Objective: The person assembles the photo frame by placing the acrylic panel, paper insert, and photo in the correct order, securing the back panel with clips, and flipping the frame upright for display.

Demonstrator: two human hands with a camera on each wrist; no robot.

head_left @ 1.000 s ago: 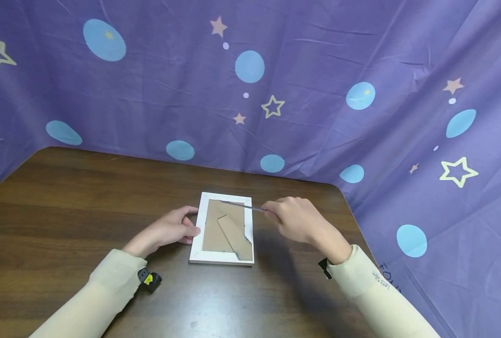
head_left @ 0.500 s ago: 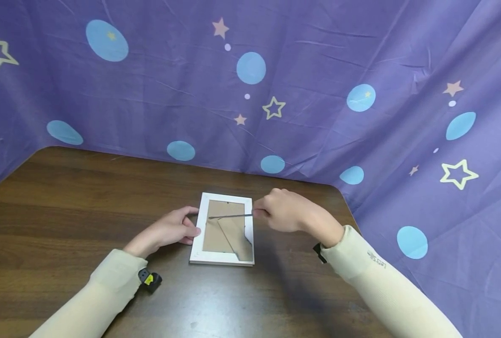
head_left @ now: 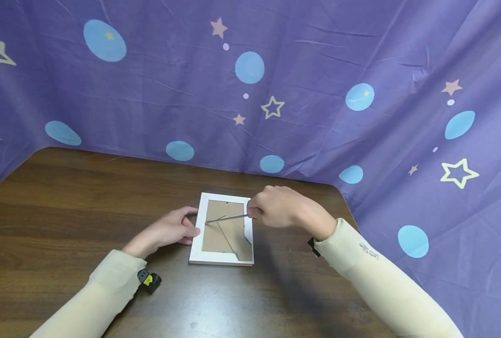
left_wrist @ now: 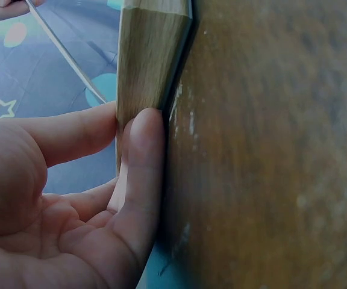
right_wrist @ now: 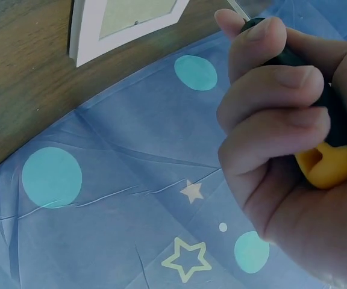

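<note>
A white picture frame (head_left: 216,257) lies face down on the table, its brown backing board and slanted stand (head_left: 233,232) showing. My left hand (head_left: 170,228) holds the frame's left edge between thumb and fingers; the left wrist view shows the frame's wood-coloured side (left_wrist: 149,54). In my right hand (head_left: 281,206) is a screwdriver (head_left: 229,218) with a black and yellow handle (right_wrist: 329,165), fingers curled round it. Its thin shaft crosses above the backing, with the tip at the inner left rim near my left thumb. Whether the tip touches a small tab there, I cannot tell.
The brown wooden table (head_left: 107,197) spreads around the frame. A purple curtain (head_left: 309,117) with stars and blue spots hangs behind and along the right side. Small dark tabs sit on the inner rim of the frame.
My right hand has moved left and slightly up with the screwdriver. Its tip has gone from the top of the backing down to the inner left rim. My left hand and the frame stay put.
</note>
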